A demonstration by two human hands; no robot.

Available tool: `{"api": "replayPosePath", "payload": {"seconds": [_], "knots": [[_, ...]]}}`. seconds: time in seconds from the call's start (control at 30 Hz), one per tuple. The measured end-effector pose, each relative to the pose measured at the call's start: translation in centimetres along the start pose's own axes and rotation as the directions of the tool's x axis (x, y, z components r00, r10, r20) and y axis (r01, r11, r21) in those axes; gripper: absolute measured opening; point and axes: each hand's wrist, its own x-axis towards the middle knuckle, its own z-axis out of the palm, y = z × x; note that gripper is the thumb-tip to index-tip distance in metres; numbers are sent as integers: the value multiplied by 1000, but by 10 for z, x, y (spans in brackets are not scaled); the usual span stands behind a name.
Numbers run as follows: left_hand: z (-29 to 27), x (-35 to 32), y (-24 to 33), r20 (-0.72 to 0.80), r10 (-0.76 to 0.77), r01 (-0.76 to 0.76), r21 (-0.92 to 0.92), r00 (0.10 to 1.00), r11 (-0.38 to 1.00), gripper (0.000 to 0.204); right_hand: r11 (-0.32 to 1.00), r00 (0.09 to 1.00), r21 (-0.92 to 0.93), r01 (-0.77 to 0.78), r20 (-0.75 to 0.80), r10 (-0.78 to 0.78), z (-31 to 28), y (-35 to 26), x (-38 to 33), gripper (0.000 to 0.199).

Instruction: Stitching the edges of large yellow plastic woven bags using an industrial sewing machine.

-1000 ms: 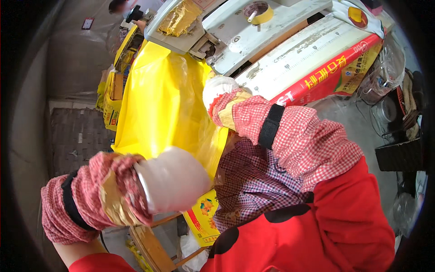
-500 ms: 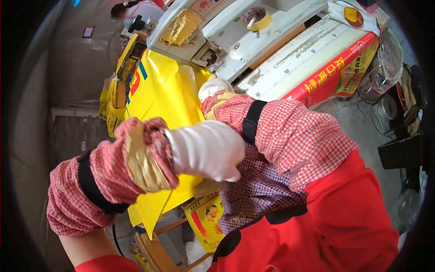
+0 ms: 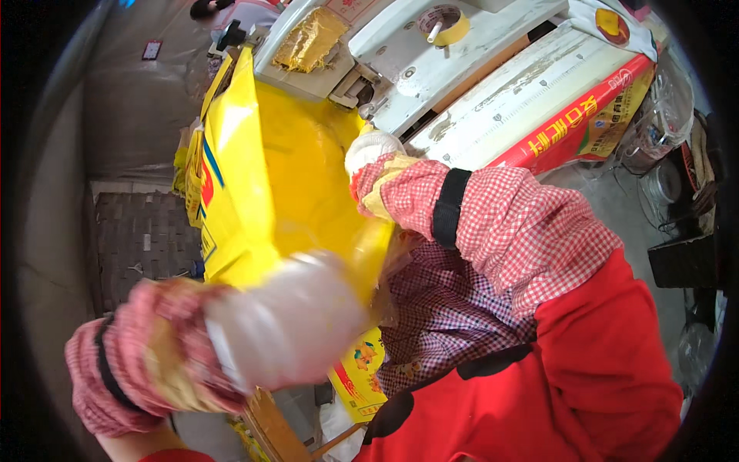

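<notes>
A large glossy yellow plastic sack [image 3: 308, 165] spreads in front of me, its left side raised in a tall fold. My left hand [image 3: 296, 319], in a white glove, is smeared by motion over the sack's lower part. Its fingers cannot be made out. My right hand [image 3: 372, 151], also gloved in white, looks closed at the sack's right edge, beside the sewing machine [image 3: 416, 77]. The fingertips are hidden behind the back of the glove. Red checked sleeve covers with black bands wrap both forearms.
A roll of yellow tape [image 3: 446, 25] rests on the machine. Right of it lies a worn white board [image 3: 493, 96] with a red printed plastic strip [image 3: 573, 119] along its edge. Below is a yellow printed packet [image 3: 360, 385] near a wooden frame [image 3: 273, 427]. Another person [image 3: 250, 11] is at the far left.
My left hand has swung down and to the left, now blurred. The sack's left side has risen and opened into a fold. My right hand stays by the machine.
</notes>
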Motion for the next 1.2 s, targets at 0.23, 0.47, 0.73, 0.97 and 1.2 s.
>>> {"api": "replayPosePath", "payload": {"seconds": [0.23, 0.47, 0.73, 0.97, 1.2], "knots": [[-12, 51, 12, -384, 113, -242, -307, 917, 920, 22, 912, 643, 331, 242, -759, 105, 26, 19, -14, 19], [-15, 50, 20, -388, 122, -287, -402, 914, 870, 21, 560, 316, 1, -829, -825, 469, 55, -26, 40, 18], [-28, 45, -16, -397, 99, -240, -323, 912, 915, 19, -683, -264, -349, -641, -736, 624, 96, -63, 106, 20], [-31, -4, -93, -800, 62, 165, 198, 597, 966, 38, -533, 2, -384, -754, -813, 582, 122, -67, 68, 15], [-7, 10, -36, -416, 170, -275, -207, 893, 939, 22, -884, -228, -12, -468, -964, 134, 137, -70, 109, 23]]}}
